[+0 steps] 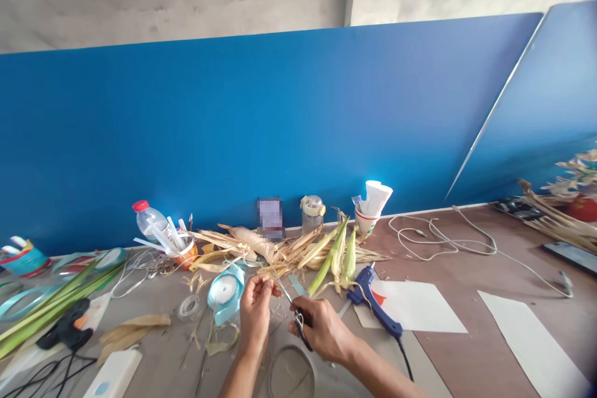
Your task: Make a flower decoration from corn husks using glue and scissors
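Observation:
My right hand (326, 326) is closed around the dark handles of a pair of scissors (283, 290). Their metal blades point up and left, towards the fingertips of my left hand (255, 308). Those left fingers are pinched together, at the front of the dried husks; whatever they hold is too small to make out. Just beyond both hands lies a heap of dried corn husks (298, 253), with green husks (330, 264) at its right. A roll of light blue ribbon (224, 289) rests left of my left hand, and a blue glue gun (377, 305) lies right of my right hand.
Along the blue partition (209, 130) stand a plastic bottle (150, 221), a lidded jar (312, 214) and a paper cup (366, 221). White paper (420, 305) and a white cable (448, 245) lie at right. A black glue gun (68, 326) and a power strip (114, 373) are at left.

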`<state>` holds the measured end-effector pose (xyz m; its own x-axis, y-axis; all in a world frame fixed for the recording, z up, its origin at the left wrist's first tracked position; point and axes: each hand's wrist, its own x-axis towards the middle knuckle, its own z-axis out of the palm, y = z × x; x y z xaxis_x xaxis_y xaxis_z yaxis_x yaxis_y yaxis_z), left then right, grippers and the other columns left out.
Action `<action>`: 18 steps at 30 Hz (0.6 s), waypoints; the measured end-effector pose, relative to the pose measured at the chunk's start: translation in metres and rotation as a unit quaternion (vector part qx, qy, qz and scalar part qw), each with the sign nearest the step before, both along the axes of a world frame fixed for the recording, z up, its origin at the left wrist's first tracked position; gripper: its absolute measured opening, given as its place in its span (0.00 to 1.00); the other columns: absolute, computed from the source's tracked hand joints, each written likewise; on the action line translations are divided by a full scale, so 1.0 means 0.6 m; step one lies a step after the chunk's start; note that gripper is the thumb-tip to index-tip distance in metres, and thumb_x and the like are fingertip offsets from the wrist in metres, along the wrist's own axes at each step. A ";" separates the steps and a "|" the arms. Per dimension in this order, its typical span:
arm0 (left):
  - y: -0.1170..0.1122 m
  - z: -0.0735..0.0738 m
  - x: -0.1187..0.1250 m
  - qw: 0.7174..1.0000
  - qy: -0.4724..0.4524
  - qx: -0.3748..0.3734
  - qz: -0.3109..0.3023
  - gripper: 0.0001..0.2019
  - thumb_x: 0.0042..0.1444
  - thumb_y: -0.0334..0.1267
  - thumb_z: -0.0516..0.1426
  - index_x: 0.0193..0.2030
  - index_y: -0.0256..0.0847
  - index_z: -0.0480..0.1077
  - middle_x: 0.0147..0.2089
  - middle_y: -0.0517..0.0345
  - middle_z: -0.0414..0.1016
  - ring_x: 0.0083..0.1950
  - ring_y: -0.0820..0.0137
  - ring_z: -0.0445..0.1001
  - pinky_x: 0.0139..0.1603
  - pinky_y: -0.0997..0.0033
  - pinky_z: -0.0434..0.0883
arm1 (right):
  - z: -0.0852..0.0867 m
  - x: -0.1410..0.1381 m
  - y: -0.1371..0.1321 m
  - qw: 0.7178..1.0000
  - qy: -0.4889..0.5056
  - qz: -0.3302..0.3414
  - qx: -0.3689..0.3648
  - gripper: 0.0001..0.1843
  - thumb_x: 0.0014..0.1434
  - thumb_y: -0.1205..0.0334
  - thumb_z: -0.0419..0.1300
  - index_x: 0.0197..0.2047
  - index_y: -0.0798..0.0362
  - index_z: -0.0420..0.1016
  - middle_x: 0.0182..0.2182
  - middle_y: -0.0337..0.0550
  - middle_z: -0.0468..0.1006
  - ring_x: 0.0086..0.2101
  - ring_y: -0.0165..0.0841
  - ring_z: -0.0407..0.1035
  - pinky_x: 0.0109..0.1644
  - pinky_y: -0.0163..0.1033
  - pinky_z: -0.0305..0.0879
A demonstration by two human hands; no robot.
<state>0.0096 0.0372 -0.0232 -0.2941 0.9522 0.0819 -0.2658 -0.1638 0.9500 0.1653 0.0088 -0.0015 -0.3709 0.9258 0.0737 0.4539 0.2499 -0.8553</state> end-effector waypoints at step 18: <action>-0.003 0.009 0.001 1.000 -0.013 0.004 0.027 0.14 0.44 0.42 0.63 0.34 0.38 0.68 0.25 0.61 0.72 0.27 0.72 0.71 0.32 0.72 0.68 | 0.001 0.005 0.002 0.999 0.040 0.003 -0.033 0.10 0.48 0.61 0.57 0.34 0.56 0.71 0.19 0.31 0.58 0.22 0.24 0.49 0.25 0.30 0.46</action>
<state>0.0102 0.0353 -0.0176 -0.3466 0.9345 0.0806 -0.2817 -0.1857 0.9414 0.1684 0.0099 -0.0006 -0.3713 0.9276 0.0422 0.3826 0.1942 -0.9033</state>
